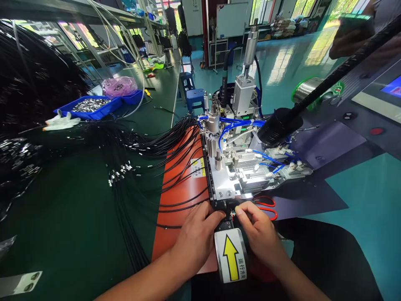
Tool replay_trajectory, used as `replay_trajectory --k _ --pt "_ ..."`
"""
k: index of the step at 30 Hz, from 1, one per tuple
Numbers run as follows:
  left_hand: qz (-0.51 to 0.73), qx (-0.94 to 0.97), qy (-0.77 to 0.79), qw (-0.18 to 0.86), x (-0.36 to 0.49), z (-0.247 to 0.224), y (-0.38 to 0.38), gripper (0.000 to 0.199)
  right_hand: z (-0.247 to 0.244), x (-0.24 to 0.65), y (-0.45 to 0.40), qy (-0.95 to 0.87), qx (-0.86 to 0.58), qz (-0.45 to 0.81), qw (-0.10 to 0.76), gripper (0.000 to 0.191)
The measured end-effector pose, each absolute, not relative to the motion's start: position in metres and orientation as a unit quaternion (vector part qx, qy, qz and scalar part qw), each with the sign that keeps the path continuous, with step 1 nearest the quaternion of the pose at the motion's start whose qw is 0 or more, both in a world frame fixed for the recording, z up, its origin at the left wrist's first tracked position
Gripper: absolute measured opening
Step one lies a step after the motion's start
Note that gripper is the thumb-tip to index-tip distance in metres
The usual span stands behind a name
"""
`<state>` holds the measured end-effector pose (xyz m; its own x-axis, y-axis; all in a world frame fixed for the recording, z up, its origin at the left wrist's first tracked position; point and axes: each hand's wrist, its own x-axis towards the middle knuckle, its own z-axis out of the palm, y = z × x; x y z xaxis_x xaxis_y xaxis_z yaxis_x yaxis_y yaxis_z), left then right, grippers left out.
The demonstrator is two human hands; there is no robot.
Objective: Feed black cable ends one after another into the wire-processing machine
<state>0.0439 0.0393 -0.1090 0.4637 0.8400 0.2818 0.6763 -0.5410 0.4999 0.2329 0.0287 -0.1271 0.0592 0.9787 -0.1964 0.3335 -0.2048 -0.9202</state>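
My left hand [199, 225] is closed at the front end of the machine [224, 184], its thumb and fingers pressed on a black cable [171, 227] that runs in under it from the left. Thin coloured wires [232, 213] show at the cable's end, between my two hands. The fingertips of my right hand [258, 230] pinch these wires; the exact grip is partly hidden. Just beyond my right fingers lie red-handled scissors [272, 213]. Below both hands is a plate with a yellow arrow [231, 256].
Several black cables lie across the orange board [184, 184] into the machine. A blue tray [108, 109] of small metal parts stands at the back left, near a white glove [61, 121]. A black lamp [278, 125] hangs over the machine. Behind is a solder wire spool [310, 92].
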Motion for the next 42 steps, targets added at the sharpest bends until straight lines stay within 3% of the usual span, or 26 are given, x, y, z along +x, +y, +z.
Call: replay_trajectory --k 14,42 --pt "0.268 0.831 0.448 0.192 0.0437 -0.1069 0.04 0.024 -0.1223 0.2411 0.0307 -0.545 -0.58 0.475 0.376 0.023" --pt "0.278 0.832 0.446 0.177 0.0441 -0.1067 0.0395 0.025 -0.1272 0.2404 0.0275 -0.514 -0.597 0.498 0.362 0.027"
